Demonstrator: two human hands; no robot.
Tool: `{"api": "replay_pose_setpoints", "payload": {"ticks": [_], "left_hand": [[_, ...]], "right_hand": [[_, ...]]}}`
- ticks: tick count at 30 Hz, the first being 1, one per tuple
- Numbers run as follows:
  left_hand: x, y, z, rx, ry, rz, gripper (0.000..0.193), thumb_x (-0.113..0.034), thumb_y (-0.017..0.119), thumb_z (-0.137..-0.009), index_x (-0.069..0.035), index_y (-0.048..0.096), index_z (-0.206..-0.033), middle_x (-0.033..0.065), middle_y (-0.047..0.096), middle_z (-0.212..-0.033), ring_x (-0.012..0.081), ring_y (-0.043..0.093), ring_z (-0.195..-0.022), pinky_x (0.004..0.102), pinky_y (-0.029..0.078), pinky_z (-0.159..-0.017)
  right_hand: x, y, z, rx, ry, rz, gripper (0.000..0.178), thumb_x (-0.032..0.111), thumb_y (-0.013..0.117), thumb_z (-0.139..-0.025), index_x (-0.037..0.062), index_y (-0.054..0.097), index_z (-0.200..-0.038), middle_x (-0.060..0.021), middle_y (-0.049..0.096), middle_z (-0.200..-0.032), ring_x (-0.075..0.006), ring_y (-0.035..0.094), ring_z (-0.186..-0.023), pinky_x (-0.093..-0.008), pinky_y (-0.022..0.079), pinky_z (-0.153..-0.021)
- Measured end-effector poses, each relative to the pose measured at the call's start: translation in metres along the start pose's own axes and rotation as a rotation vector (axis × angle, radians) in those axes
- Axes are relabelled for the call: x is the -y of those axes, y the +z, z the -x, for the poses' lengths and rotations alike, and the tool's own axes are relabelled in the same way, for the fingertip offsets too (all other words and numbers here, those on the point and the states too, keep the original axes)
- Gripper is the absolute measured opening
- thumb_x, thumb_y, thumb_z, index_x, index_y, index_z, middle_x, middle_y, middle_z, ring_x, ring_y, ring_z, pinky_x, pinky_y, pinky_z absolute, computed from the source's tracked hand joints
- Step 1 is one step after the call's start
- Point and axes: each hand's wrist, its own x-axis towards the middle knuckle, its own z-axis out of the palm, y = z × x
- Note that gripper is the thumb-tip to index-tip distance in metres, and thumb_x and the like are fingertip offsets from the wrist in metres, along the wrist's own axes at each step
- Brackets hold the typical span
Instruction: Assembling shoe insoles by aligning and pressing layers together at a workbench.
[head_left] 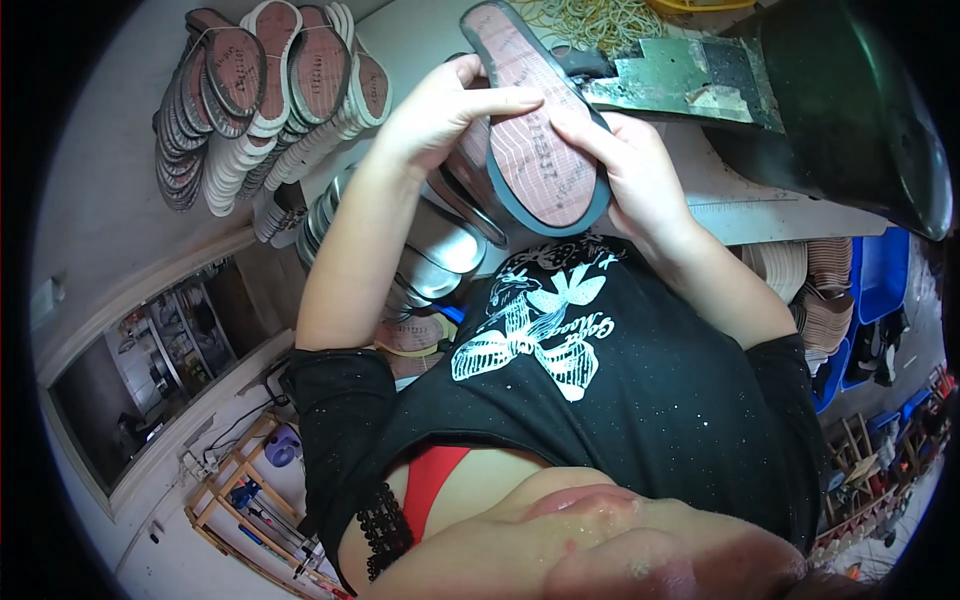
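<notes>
A shoe sole (545, 160) with a pinkish-brown face, pale wavy lines, printed marks and a dark edge is held up before my chest, its narrower end pointing away. My left hand (445, 115) grips its left side, with a finger laid across the face and the other fingers partly hidden. On the opposite edge, my right hand (640, 170) presses its thumb on the face while its fingers go underneath. Just behind the left hand and beneath this sole, another reddish-brown sole shows in part; I cannot tell whether it is held too.
Bundled soles (240, 75) are stacked at the far left. A green sewing machine (690, 85) stands at the far right, beside tangled yellowish cord (590, 25). Silvery sole-shaped pieces (445, 240) lie below my left forearm. More stacked soles (828, 270) and a blue bin (880, 270) are at right.
</notes>
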Motion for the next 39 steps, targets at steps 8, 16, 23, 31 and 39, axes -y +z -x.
{"api": "replay_pose_setpoints", "payload": {"ticks": [8, 16, 23, 31, 39], "left_hand": [[-0.004, -0.001, -0.003, -0.106, 0.001, -0.031, 0.042, -0.019, 0.075, -0.079, 0.006, 0.056, -0.107, 0.0098, 0.065, -0.096, 0.0136, 0.063, -0.084, 0.0253, 0.051, -0.079], [-0.016, -0.021, -0.030, -0.304, -0.048, -0.449, 0.086, -0.039, 0.075, -0.074, 0.011, 0.039, -0.134, 0.0248, 0.043, -0.136, 0.0249, 0.036, -0.133, 0.0346, 0.026, -0.109], [-0.035, -0.041, -0.070, 0.488, 0.076, -0.558, 0.058, -0.027, 0.075, -0.073, -0.006, 0.056, -0.124, 0.0067, 0.058, -0.120, 0.0169, 0.051, -0.113, 0.0292, 0.035, -0.101], [-0.048, -0.041, -0.043, 0.387, -0.008, -0.574, 0.039, -0.028, 0.072, -0.080, -0.004, 0.058, -0.107, 0.0000, 0.059, -0.092, 0.0075, 0.053, -0.087, 0.0223, 0.044, -0.075], [-0.047, -0.034, -0.015, 0.302, -0.133, -0.483, 0.034, -0.032, 0.071, -0.084, -0.001, 0.061, -0.097, -0.0013, 0.059, -0.079, 0.0053, 0.052, -0.069, 0.0216, 0.044, -0.061]], "right_hand": [[-0.014, -0.002, 0.027, 0.181, 0.199, 0.216, 0.027, 0.020, 0.062, -0.090, -0.0059, 0.065, -0.096, -0.0140, 0.069, -0.083, -0.0139, 0.067, -0.068, -0.0229, 0.054, -0.062], [-0.001, 0.015, 0.016, 0.039, 0.174, 0.011, 0.030, 0.025, 0.060, -0.091, -0.0034, 0.063, -0.101, -0.0141, 0.069, -0.087, -0.0138, 0.068, -0.071, -0.0200, 0.050, -0.060], [0.010, 0.024, 0.009, -0.004, 0.193, -0.130, 0.029, 0.024, 0.057, -0.093, -0.0037, 0.061, -0.100, -0.0146, 0.068, -0.088, -0.0153, 0.068, -0.075, -0.0212, 0.050, -0.060], [0.009, 0.024, 0.007, -0.069, 0.119, -0.083, 0.042, 0.035, 0.057, -0.093, -0.0066, 0.061, -0.100, -0.0159, 0.067, -0.092, -0.0196, 0.069, -0.080, -0.0234, 0.053, -0.064], [0.013, 0.019, 0.004, -0.078, 0.091, -0.053, 0.037, 0.034, 0.058, -0.093, -0.0032, 0.062, -0.096, -0.0121, 0.068, -0.091, -0.0189, 0.069, -0.078, -0.0219, 0.052, -0.064]]}}
